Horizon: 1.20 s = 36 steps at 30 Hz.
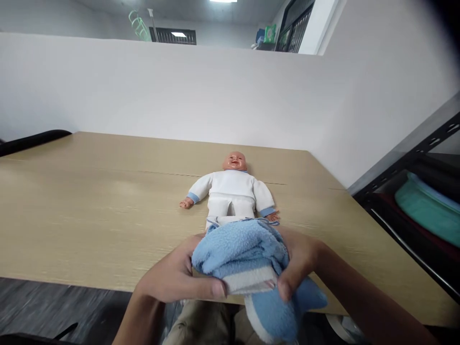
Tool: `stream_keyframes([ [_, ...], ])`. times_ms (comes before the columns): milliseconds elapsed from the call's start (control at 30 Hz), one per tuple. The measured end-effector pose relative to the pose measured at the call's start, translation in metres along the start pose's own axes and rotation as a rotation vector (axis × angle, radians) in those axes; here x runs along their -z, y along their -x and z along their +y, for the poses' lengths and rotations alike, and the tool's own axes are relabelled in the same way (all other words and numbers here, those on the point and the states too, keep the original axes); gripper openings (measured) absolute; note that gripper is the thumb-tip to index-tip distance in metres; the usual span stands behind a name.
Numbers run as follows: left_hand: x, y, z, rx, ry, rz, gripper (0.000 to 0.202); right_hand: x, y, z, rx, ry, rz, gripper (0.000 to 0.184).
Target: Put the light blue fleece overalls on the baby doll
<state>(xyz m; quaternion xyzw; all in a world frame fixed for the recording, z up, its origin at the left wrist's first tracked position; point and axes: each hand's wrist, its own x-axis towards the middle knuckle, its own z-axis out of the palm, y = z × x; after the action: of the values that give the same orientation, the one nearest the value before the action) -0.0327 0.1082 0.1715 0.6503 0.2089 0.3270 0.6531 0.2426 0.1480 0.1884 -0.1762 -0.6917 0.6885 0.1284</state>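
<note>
A baby doll [232,184] lies face up on the wooden table, its head toward the wall. It wears a white long-sleeved top with light blue cuffs and white trousers. Between my hands, at the table's front edge, is a bunched light blue fleece garment [244,247] with a white band; which garment it is I cannot make out. My left hand [176,273] grips its left side, the thumb along the white band. On the other side my right hand [300,256] pinches it, thumb on top. A blue flap hangs below. The doll's lower legs are hidden behind the cloth.
The light wooden table [108,206] reaches back to a white wall [172,91]. To the right stands a black metal shelf [402,239] holding a teal basin [427,208]. A black curved object [36,139] lies along the far left edge. My lap is below the table edge.
</note>
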Motion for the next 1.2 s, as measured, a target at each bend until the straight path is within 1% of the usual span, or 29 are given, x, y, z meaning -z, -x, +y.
stream_keyframes([
  [67,-0.004,0.011,-0.009,0.075,-0.065,0.126,0.046,-0.011,-0.002,-0.005,0.001,0.02,0.056,0.056],
  [100,-0.006,0.016,-0.014,0.115,-0.093,0.186,0.044,-0.016,-0.003,-0.005,-0.004,0.032,0.126,0.054],
  [133,-0.007,0.02,-0.019,0.15,-0.102,0.231,0.044,-0.021,-0.003,-0.002,-0.008,0.07,0.23,0.05],
  [200,-0.009,0.025,-0.028,0.22,-0.076,0.288,0.046,-0.029,-0.003,0.008,-0.006,0.196,0.467,0.043],
  [233,-0.011,0.026,-0.031,0.249,-0.062,0.304,0.047,-0.032,-0.004,0.014,0.005,0.272,0.566,0.042],
  [300,-0.015,0.024,-0.036,0.3,-0.051,0.328,0.046,-0.035,-0.007,0.025,0.046,0.399,0.705,0.045],
  [333,-0.017,0.022,-0.037,0.329,-0.055,0.344,0.045,-0.035,-0.01,0.03,0.059,0.444,0.743,0.049],
  [400,-0.019,0.016,-0.039,0.389,-0.082,0.377,0.044,-0.033,-0.016,0.038,0.044,0.502,0.797,0.055],
  [467,-0.02,0.009,-0.042,0.408,-0.149,0.411,0.042,-0.03,-0.021,0.044,-0.018,0.545,0.852,0.06],
  [533,-0.017,0.002,-0.047,0.35,-0.261,0.454,0.039,-0.026,-0.026,0.049,-0.072,0.573,0.884,0.063],
  [600,-0.013,-0.005,-0.052,0.276,-0.37,0.518,0.036,-0.021,-0.029,0.054,-0.099,0.588,0.886,0.066],
  [667,-0.008,-0.012,-0.057,0.261,-0.418,0.573,0.034,-0.017,-0.032,0.059,-0.103,0.597,0.888,0.065],
  [733,-0.004,-0.019,-0.059,0.282,-0.417,0.601,0.036,-0.012,-0.034,0.063,-0.103,0.602,0.898,0.059],
  [800,0.002,-0.026,-0.06,0.288,-0.403,0.609,0.037,-0.006,-0.037,0.066,-0.096,0.597,0.912,0.047],
  [867,0.01,-0.036,-0.06,0.283,-0.408,0.608,0.037,0.003,-0.04,0.068,-0.091,0.597,0.936,0.035],
  [933,0.02,-0.047,-0.06,0.28,-0.446,0.604,0.037,0.013,-0.044,0.069,-0.093,0.603,0.969,0.027],
  [1067,0.038,-0.066,-0.057,0.317,-0.629,0.599,0.032,0.04,-0.052,0.067,-0.101,0.607,1.005,0.024],
  [1133,0.04,-0.071,-0.055,0.342,-0.692,0.597,0.029,0.049,-0.053,0.061,-0.12,0.627,1.004,0.021],
  [1200,0.037,-0.069,-0.05,0.338,-0.67,0.604,0.026,0.051,-0.052,0.05,-0.146,0.663,0.994,0.017],
])
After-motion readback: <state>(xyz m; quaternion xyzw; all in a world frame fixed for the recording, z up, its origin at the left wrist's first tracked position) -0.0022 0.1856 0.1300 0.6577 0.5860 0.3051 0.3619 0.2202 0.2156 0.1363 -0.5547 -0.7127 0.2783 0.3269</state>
